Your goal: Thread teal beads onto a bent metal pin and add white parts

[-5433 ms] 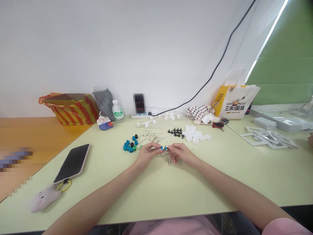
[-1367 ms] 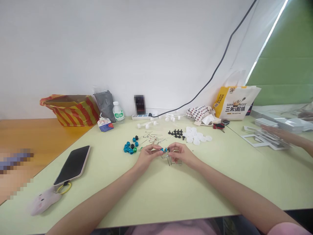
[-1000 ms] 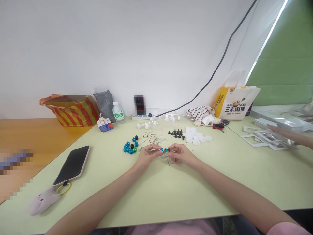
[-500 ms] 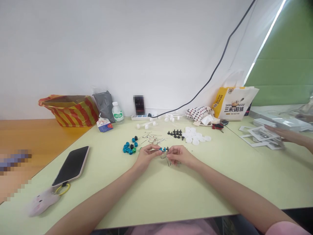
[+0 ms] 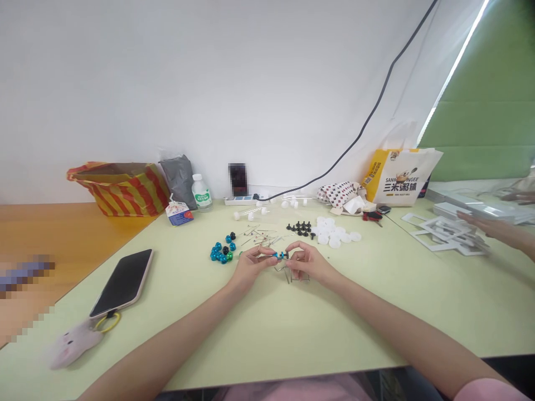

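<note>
My left hand (image 5: pixel 249 265) and my right hand (image 5: pixel 307 262) meet over the pale green table (image 5: pixel 267 323), both pinched on a thin metal pin strung with small blue beads (image 5: pixel 280 255). The left fingers grip one end of the pin, the right fingers the other. A bent wire piece (image 5: pixel 288 272) lies on the table just below them. A cluster of blue, green and black beads (image 5: pixel 221 250) sits to the left of my left hand. Loose metal pins (image 5: pixel 261 234) lie just behind the hands.
Black small parts (image 5: pixel 301 226) and white caps (image 5: pixel 334 231) lie behind the hands. A phone (image 5: pixel 123 283) with a plush charm (image 5: pixel 71 345) lies at left. A striped bag (image 5: pixel 121 186), bottle (image 5: pixel 202 193) and paper bag (image 5: pixel 397 175) stand by the wall. Another person's hand (image 5: pixel 493 228) reaches over white frames (image 5: pixel 443 229) at right.
My hands stay together on the beaded pin, with only small finger shifts. The other person's hand at right has been moving the white frames about.
</note>
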The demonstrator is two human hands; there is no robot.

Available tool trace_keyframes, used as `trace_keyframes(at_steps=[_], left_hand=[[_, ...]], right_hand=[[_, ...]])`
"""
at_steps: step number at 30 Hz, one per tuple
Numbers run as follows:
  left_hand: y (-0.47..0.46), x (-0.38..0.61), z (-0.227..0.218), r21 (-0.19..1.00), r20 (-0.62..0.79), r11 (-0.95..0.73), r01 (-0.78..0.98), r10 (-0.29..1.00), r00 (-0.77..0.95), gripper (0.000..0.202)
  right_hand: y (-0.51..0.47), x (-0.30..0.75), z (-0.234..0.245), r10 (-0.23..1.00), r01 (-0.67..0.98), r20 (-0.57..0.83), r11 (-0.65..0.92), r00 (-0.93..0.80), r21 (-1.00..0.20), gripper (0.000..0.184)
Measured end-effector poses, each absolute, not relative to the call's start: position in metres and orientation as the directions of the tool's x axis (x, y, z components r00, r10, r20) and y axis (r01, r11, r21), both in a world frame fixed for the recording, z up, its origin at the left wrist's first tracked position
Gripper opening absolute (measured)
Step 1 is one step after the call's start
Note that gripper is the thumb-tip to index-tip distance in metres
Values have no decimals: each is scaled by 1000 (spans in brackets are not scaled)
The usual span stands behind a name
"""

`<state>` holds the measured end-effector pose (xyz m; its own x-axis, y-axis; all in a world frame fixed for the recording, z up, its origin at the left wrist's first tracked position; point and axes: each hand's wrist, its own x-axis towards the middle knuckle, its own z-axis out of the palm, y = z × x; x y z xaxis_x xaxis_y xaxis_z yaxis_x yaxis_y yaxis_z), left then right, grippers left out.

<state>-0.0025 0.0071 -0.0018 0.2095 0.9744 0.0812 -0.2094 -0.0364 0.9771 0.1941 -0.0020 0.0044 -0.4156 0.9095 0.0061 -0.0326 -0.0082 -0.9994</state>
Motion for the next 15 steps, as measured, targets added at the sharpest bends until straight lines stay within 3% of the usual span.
trace_keyframes(at_steps=[15], left_hand=[[9,-4,-6,975,105,-53,-216,966,237,21]], right_hand=[[1,194,-3,903,-13,-18,-26,-430,-1000,39]])
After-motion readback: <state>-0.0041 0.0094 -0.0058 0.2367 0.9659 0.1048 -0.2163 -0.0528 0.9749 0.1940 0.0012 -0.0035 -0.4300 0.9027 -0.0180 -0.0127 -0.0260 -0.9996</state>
